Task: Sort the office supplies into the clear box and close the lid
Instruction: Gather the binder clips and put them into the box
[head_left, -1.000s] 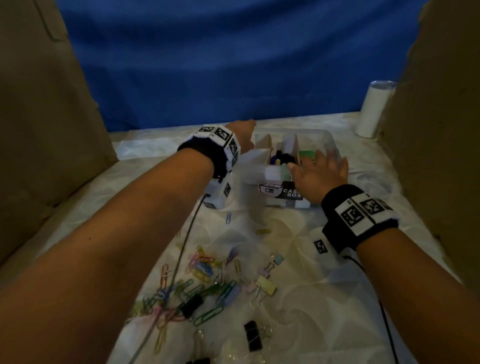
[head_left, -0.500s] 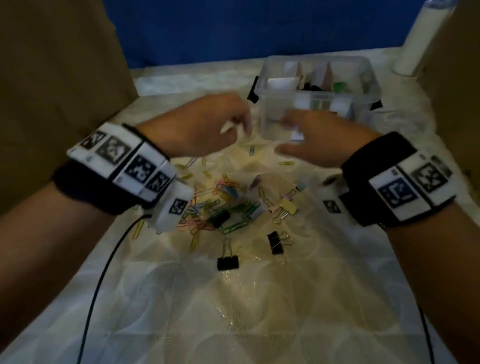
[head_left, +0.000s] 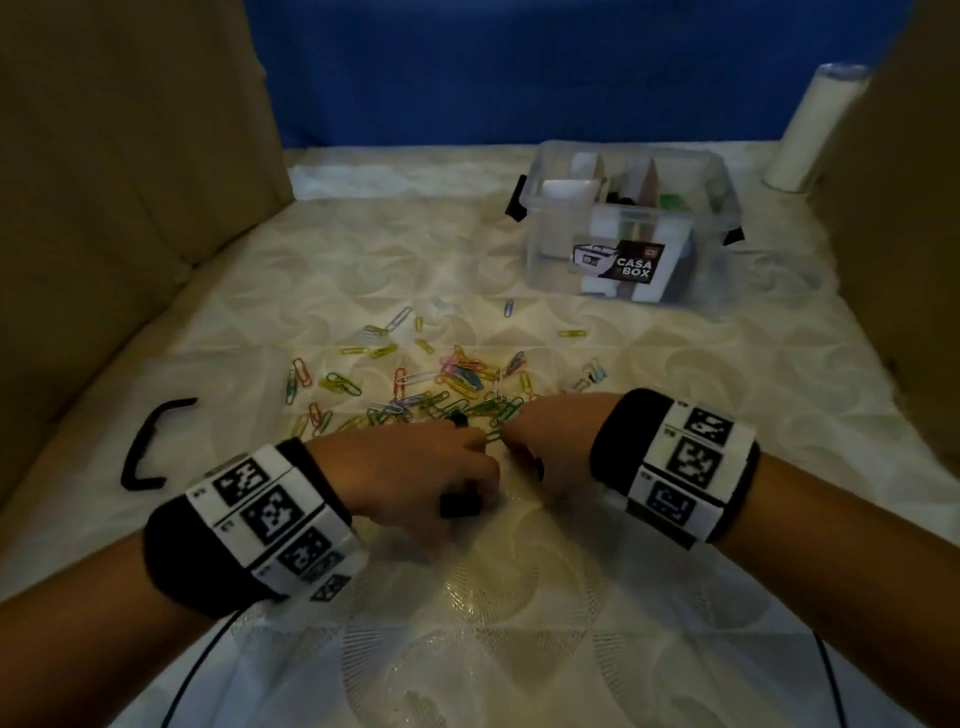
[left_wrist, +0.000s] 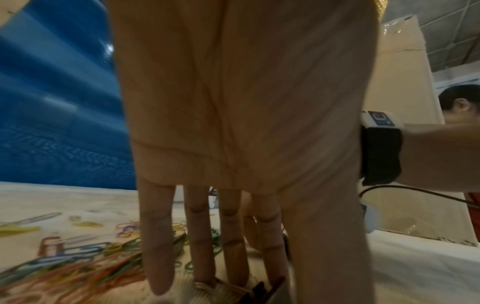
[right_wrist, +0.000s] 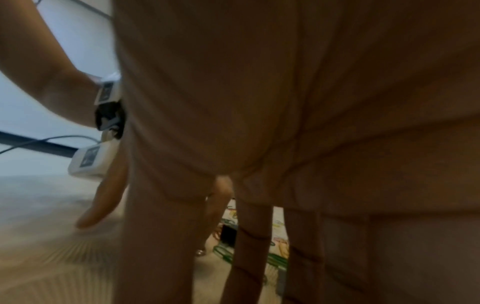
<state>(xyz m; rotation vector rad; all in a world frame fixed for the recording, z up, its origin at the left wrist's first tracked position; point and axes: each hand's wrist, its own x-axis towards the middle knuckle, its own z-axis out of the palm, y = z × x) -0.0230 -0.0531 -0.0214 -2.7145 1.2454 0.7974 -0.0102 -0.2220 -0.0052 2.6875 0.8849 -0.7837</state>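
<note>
A scatter of coloured paper clips (head_left: 457, 384) lies mid-table, with small pastel binder clips (head_left: 592, 375) at its right edge. My left hand (head_left: 488, 467) reaches down at the pile's near edge, fingers straight (left_wrist: 155, 257), their tips touching a black binder clip (head_left: 460, 505) (left_wrist: 262, 290). My right hand (head_left: 511, 441) hangs just beside it with straight fingers (right_wrist: 249, 246) over green clips and holds nothing. A second black binder clip (head_left: 457, 417) (right_wrist: 228, 234) sits between the hands. The clear box (head_left: 550, 260) stands open at the back right, divided inside and partly filled.
The box's clear lid with a black handle (head_left: 150, 447) lies at the left. A white cylinder (head_left: 815, 130) stands at the back right. Cardboard walls (head_left: 104, 208) (head_left: 909, 260) flank the table. Another person (left_wrist: 457, 102) shows beyond the right wall.
Both hands have drawn back from the clear box to the near edge of the paper clip pile and lowered to the table. The head view has tilted down and closer.
</note>
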